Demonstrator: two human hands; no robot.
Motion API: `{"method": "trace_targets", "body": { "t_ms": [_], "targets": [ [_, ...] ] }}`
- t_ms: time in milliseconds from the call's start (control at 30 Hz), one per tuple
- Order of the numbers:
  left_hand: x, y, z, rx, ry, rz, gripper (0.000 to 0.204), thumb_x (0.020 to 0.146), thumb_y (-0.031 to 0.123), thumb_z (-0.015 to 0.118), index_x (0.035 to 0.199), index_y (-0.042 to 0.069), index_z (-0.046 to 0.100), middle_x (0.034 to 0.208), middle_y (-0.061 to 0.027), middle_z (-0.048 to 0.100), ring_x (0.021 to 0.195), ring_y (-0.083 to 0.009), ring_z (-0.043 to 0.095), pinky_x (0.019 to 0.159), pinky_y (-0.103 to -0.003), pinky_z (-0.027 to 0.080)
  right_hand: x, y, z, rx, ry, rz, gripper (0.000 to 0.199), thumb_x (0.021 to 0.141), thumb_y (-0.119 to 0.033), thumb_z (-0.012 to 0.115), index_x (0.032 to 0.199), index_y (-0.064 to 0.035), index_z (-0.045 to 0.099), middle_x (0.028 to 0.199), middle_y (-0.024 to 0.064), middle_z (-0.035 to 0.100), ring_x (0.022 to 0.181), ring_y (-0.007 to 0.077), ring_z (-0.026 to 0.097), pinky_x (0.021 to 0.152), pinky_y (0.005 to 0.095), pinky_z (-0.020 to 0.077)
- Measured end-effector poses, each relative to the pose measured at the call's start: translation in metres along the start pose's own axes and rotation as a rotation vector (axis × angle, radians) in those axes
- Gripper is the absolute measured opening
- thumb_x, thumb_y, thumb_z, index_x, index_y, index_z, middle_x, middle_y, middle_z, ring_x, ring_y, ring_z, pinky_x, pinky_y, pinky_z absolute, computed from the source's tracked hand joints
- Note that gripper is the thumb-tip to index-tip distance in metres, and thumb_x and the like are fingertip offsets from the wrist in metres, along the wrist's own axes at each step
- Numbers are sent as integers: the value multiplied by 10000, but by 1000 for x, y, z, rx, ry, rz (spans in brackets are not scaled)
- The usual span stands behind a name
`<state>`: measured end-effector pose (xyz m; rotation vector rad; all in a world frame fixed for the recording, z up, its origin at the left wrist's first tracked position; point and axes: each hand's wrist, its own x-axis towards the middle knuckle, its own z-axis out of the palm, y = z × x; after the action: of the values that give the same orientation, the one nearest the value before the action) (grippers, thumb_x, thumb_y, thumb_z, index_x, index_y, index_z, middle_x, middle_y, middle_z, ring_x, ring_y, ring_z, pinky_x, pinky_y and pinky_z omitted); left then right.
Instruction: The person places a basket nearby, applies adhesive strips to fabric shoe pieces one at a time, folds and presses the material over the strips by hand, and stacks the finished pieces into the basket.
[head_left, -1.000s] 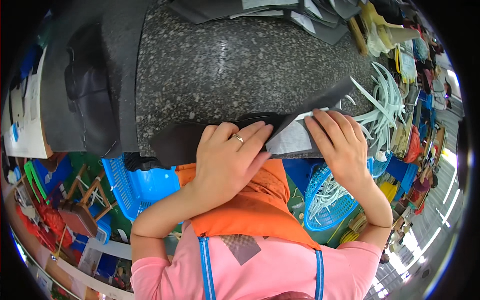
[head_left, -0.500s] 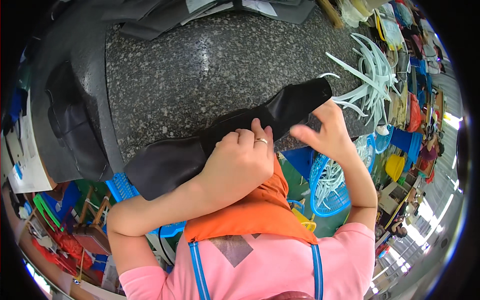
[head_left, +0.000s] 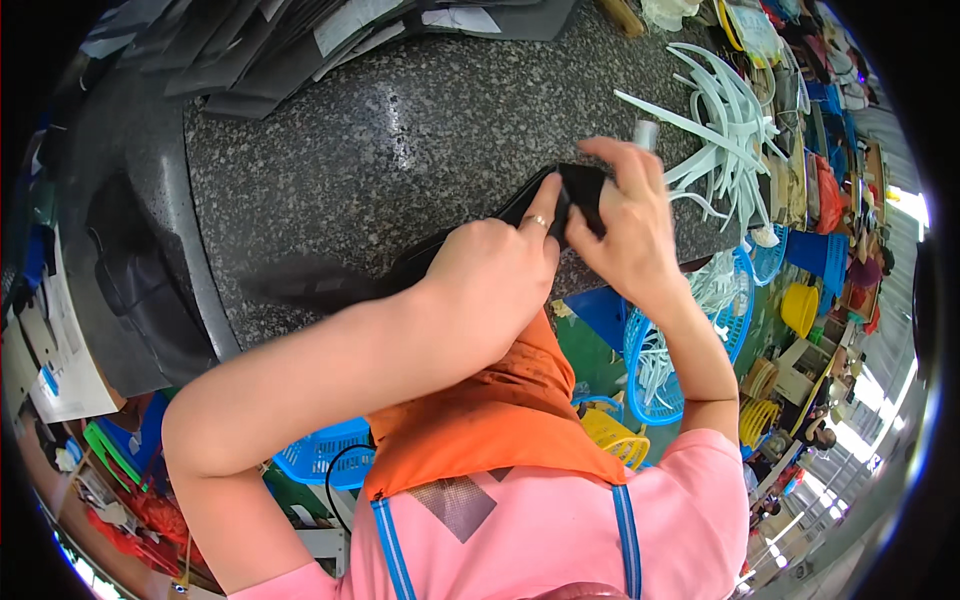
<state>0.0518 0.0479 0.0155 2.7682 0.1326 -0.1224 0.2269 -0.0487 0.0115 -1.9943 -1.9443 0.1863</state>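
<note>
A black leather piece, looking like a boot upper [head_left: 410, 268], lies slantwise along the near edge of the speckled stone worktop [head_left: 320, 170]. My left hand [head_left: 492, 268], with a ring on one finger, is closed on it, index finger pressing near its right end. That end is folded up between my hands. My right hand [head_left: 632, 222] grips the fold, thumb on the near side and fingers bent over the far side. The lower left part of the piece is smeared by motion and partly behind my left forearm.
Pale green strips [head_left: 735, 110] lie heaped at the worktop's right. More fill a blue basket [head_left: 655, 412] below the edge. Dark flat sheets [head_left: 270, 80] are stacked at the far left. Another black boot upper [head_left: 150, 290] rests on the left side.
The right end of the boot upper has been folded over and drawn left. My right hand has moved from beneath its tip to grip the fold; my left hand has shifted slightly up and right.
</note>
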Motion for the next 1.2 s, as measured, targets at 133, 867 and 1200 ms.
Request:
{"method": "trace_targets", "body": {
  "t_ms": [133, 867, 1200],
  "targets": [
    [4, -1, -6, -40, -117, 20, 225, 729, 81, 668, 920, -6, 587, 1404, -336, 452, 787, -274, 690, 628, -371, 587, -3, -12, -3, -341, 158, 161, 339, 730, -88, 678, 1058, -4, 654, 1254, 124, 561, 1169, 354, 520, 1010, 477, 429],
    [-94, -1, 26, -592, 387, -304, 389, 721, 61, 766, 1095, 15, 665, 1109, -113, 612, 1026, -311, 586, 861, -394, 500, 41, -36, 17, 563, -460, -323, 76, 805, -119, 675, 812, -47, 699, 833, 87, 607, 869, 302, 593, 741, 400, 505],
    [-92, -2, 34, -434, 458, -153, 355, 688, 6, 732, 1041, 18, 692, 1038, -104, 602, 957, -299, 601, 816, -386, 527, 12, -36, 21, 505, -316, -423, 125, 728, -85, 721, 847, -47, 713, 871, 46, 593, 901, 260, 574, 800, 391, 497]
  ]
}}
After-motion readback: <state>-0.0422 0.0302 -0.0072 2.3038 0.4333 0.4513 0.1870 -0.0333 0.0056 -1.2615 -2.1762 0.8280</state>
